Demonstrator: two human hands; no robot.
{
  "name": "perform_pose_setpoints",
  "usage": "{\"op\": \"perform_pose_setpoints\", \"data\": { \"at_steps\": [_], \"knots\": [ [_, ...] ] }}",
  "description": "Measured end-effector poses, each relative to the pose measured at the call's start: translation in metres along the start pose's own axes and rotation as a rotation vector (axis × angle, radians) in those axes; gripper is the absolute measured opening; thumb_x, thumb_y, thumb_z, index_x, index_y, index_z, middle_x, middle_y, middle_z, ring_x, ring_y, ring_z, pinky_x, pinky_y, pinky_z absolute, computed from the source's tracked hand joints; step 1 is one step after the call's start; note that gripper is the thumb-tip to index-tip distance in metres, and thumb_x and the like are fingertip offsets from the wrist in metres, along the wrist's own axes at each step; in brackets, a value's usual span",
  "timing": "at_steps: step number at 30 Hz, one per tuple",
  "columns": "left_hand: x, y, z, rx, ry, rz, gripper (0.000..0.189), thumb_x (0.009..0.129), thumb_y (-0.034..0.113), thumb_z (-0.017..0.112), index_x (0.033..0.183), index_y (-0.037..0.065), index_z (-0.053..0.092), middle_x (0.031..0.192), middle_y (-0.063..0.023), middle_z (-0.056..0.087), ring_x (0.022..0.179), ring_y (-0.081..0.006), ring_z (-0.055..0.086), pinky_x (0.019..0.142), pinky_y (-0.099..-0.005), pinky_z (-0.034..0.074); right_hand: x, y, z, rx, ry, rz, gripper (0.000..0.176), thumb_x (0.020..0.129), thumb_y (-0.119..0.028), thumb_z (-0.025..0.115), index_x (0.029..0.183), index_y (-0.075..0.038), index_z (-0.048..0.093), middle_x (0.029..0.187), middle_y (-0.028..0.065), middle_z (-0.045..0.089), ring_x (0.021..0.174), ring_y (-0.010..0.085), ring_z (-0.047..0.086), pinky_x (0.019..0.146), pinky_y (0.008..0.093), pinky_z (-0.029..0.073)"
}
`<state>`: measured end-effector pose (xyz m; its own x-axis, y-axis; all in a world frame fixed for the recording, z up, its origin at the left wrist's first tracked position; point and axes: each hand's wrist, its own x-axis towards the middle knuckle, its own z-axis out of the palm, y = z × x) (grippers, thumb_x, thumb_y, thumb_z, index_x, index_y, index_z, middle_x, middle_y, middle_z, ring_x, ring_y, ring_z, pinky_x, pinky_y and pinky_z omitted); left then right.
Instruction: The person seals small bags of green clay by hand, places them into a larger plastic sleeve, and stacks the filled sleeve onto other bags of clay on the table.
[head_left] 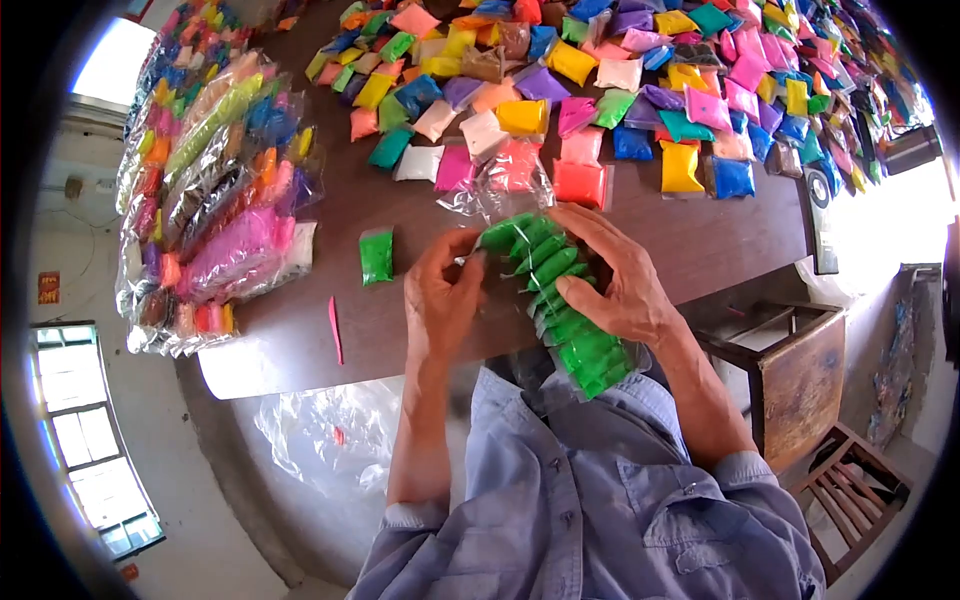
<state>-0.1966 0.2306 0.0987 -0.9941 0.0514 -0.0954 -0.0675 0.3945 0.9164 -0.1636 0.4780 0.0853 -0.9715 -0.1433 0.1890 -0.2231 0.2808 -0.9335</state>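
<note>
Right hand [632, 283]: fingers wrapped around clear bag of green packets [592, 355], over near edge of surface [725, 235]. Left hand [440, 285]: fingers curled at bag's far end, cannot tell whether gripping. Loose green packet [377, 257] left, pink stick [335, 330] nearer.

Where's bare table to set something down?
Right: brown tabletop between the multicoloured packet heap, dark oblong device and near edge. Left: between the slim pink stick and left hand, short of the lone green packet. Crowded: far side, under the heap; left end, under clear plastic bags.
</note>
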Motion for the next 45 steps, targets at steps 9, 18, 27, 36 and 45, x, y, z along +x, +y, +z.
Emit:
{"op": "perform_pose_setpoints", "data": {
  "at_steps": [9,18,27,36,45],
  "knots": [
    [0.001,-0.027,0.002,0.09,0.129,0.203,0.027,0.094,-0.007,0.067,0.119,0.003,0.072,0.108,-0.0132,0.08,0.087,-0.0221,0.079,0.075,-0.0349,0.06,0.016,0.003,0.01,-0.092,-0.011,-0.058,0.076,0.088,-0.024,0.078,0.158,-0.008,0.054,0.16,0.0241,0.054,0.146,0.0432,0.054,0.121,0.0473,0.046],
    [0.019,-0.009,0.012,0.443,0.152,0.494,0.029,0.089,-0.002,0.073,0.114,0.011,0.076,0.108,-0.0098,0.077,0.091,-0.0384,0.075,0.076,-0.0472,0.06,0.018,-0.003,0.012,-0.114,-0.026,0.016,0.076,0.086,-0.022,0.08,0.157,-0.008,0.055,0.16,0.0229,0.054,0.147,0.0421,0.054,0.12,0.0458,0.047],
    [0.03,-0.017,0.017,0.377,0.058,0.457,0.028,0.089,-0.001,0.072,0.113,0.012,0.077,0.106,-0.0111,0.077,0.092,-0.0398,0.075,0.077,-0.0475,0.06,0.02,-0.002,0.012,-0.117,-0.009,0.012,0.082,0.085,-0.02,0.082,0.16,-0.007,0.052,0.163,0.0216,0.052,0.149,0.0388,0.053,0.121,0.044,0.045],
    [0.006,-0.008,-0.019,0.458,0.183,0.357,0.022,0.094,0.009,0.076,0.116,0.008,0.077,0.109,-0.0141,0.078,0.093,-0.039,0.076,0.08,-0.0473,0.061,0.02,-0.002,0.011,-0.111,-0.009,0.022,0.08,0.086,-0.024,0.082,0.159,-0.007,0.054,0.162,0.023,0.053,0.149,0.0389,0.053,0.121,0.0439,0.045],
    [0.022,-0.054,-0.11,0.565,0.366,0.063,0.032,0.094,0.017,0.082,0.123,0.002,0.074,0.097,-0.0112,0.078,0.085,-0.0233,0.074,0.071,-0.035,0.058,0.018,0.001,0.011,-0.093,0.014,-0.004,0.079,0.086,-0.024,0.082,0.158,-0.007,0.054,0.162,0.0229,0.052,0.149,0.0388,0.053,0.121,0.0431,0.045]
  ]
}}
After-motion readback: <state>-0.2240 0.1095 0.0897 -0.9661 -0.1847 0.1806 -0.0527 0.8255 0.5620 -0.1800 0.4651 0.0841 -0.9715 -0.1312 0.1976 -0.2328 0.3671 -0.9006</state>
